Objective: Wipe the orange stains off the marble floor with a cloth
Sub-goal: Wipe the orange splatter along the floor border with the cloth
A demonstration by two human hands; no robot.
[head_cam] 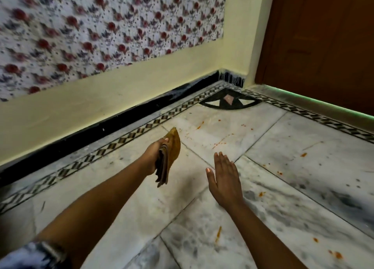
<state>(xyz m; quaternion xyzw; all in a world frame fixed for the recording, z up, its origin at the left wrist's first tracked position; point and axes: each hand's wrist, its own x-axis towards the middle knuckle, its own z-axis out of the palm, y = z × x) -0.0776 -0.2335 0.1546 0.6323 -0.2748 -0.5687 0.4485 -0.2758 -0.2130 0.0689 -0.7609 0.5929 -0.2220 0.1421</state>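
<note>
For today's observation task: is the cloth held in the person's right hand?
No, the left hand grips the folded cloth, while the right hand is open with straight fingers.

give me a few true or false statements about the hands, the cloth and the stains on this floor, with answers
1. The left hand grips a folded cloth. True.
2. The right hand holds a second cloth. False: it is open with straight fingers and holds nothing.
3. Orange stains are still on the marble floor. True: spots and streaks lie ahead of the hands and to their right.
4. The cloth is spread flat on the floor. False: it is folded and gripped in the left hand.
5. The door is at the left of the view. False: it is at the upper right; a floral wall is at the left.
</note>
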